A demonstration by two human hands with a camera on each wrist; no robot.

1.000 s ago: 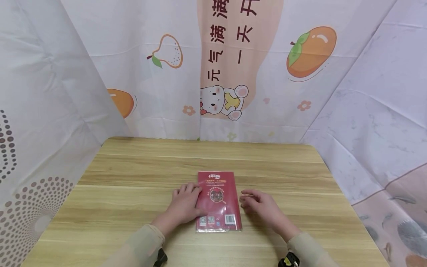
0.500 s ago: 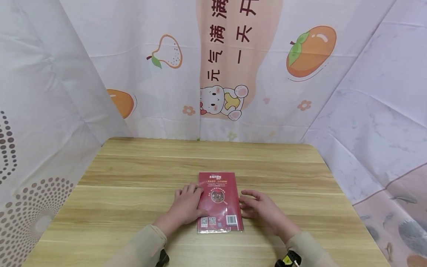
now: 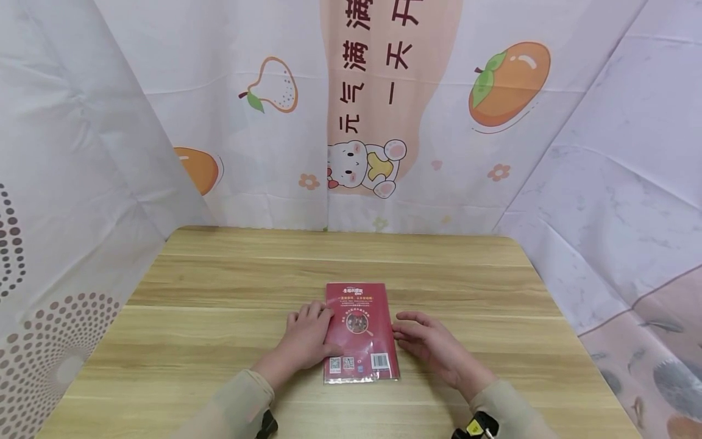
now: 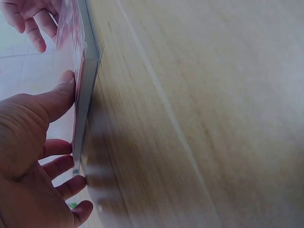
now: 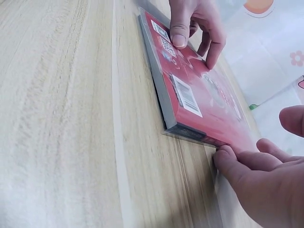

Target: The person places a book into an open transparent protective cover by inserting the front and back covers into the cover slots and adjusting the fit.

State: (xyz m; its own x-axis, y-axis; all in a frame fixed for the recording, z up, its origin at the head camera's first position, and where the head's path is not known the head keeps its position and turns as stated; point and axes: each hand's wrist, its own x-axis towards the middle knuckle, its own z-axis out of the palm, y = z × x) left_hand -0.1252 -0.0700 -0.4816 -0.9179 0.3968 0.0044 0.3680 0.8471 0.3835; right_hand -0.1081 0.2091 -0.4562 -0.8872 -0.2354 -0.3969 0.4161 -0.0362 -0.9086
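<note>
A thin red book (image 3: 358, 341) lies flat on the wooden table, its barcode and QR codes facing up near the close edge. Clear plastic covers it. My left hand (image 3: 304, 335) rests at the book's left side; in the left wrist view its thumb (image 4: 61, 95) touches the cover while the fingers spread along the far edge. On the other side, my right hand (image 3: 430, 344) has relaxed fingers, with fingertips right at the book's spine. The right wrist view shows those fingertips (image 5: 225, 153) against the spine and the thumb raised away from the cover.
The light wooden tabletop (image 3: 230, 274) reaches back to a white curtain (image 3: 274, 152) printed with fruit and a cartoon bear. More pale cloth hangs at the left (image 3: 71, 152) and right (image 3: 620, 152). A dark device (image 3: 476, 425) sits at the right wrist.
The right fingers have come in from just beside the book to its right edge. The book and left hand have shifted very slightly right.
</note>
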